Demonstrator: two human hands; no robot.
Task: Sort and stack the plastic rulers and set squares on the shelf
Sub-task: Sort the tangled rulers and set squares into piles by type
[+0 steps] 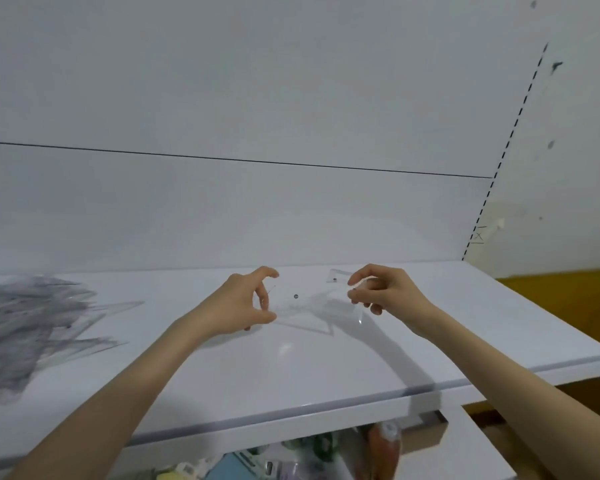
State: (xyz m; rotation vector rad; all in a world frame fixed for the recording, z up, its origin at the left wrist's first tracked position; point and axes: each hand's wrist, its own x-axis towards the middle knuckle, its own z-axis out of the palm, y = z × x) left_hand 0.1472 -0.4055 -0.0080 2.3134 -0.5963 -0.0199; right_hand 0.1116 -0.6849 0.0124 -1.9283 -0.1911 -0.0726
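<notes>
A small stack of clear plastic set squares [307,311] is held just above the white shelf [291,372] between both hands. My left hand [248,304] grips its left edge with thumb and curled fingers. My right hand [378,292] pinches its right end. The plastic is see-through, so its outline is faint; a small dark hole shows near the middle. At the far left of the shelf lies a big loose heap of clear rulers and set squares [32,327], with pointed corners sticking out to the right.
A white back panel [257,98] rises behind the shelf, with a slotted upright [510,143] at the right. The shelf's front edge runs diagonally below my arms. Colourful packaged goods [291,455] sit on a lower shelf. An orange-brown surface [568,299] lies beyond the right end.
</notes>
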